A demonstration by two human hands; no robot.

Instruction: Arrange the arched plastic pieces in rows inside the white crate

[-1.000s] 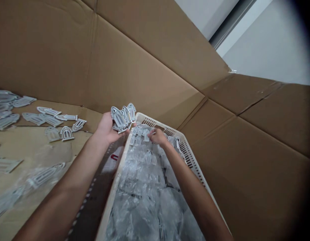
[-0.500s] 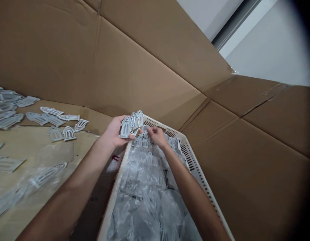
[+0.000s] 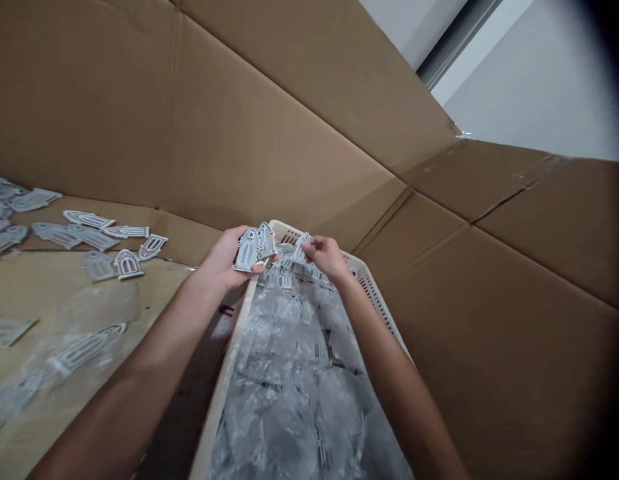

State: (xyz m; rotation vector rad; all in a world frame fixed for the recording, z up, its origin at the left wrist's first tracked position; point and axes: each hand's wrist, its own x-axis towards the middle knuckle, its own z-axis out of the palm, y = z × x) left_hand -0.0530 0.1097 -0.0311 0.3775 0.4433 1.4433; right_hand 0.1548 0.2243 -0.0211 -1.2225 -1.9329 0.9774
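Observation:
My left hand is closed around a few small grey-white arched window-shaped pieces, held at the far left corner of a white plastic basket. Pinched in my right hand is a single arched piece, above the basket's far end. Below both hands, more arched pieces lie in the basket. Clear plastic bags with similar pieces inside fill the rest of it. The material of the pieces cannot be made out.
Loose arched pieces are scattered on the yellowish table surface at left, some in a clear bag. Tall cardboard walls rise behind the basket and along its right side.
My right hand has risen slightly and moved a little right, and an arched piece now shows in its fingers. My left hand still holds its pieces, with fewer visible. The view has shifted slightly.

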